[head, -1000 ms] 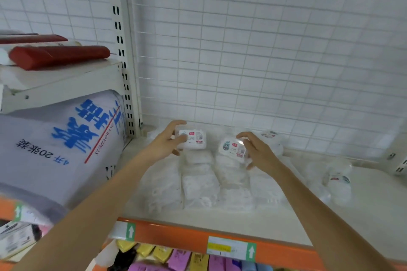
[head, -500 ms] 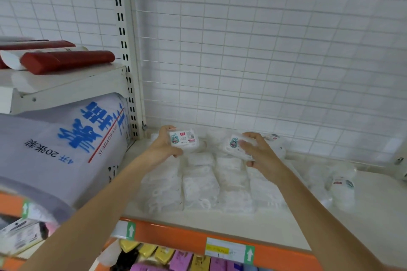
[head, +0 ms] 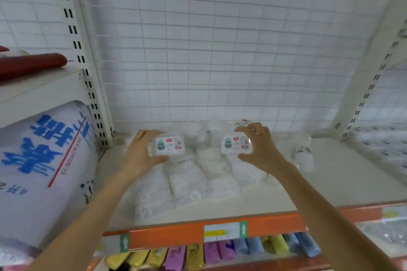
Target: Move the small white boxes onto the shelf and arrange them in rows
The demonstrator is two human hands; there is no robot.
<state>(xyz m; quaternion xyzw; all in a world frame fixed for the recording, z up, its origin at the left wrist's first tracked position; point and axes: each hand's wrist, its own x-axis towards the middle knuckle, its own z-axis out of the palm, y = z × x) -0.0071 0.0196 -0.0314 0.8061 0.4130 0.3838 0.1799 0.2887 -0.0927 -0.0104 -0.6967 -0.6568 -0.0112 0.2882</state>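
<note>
Small white boxes, one (head: 168,145) gripped in my left hand (head: 141,156), one (head: 236,144) in my right hand (head: 259,149), now turned label-up over the rows (head: 187,180) beneath, ready to set down

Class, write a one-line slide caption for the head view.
Left hand and right hand each hold a small white box above shelved packs.

- White wire-grid back panel (head: 220,50) fills the wall.
- Slotted white uprights (head: 88,72) frame the bay.
- Orange shelf edge (head: 176,235) carries price tags.
</note>
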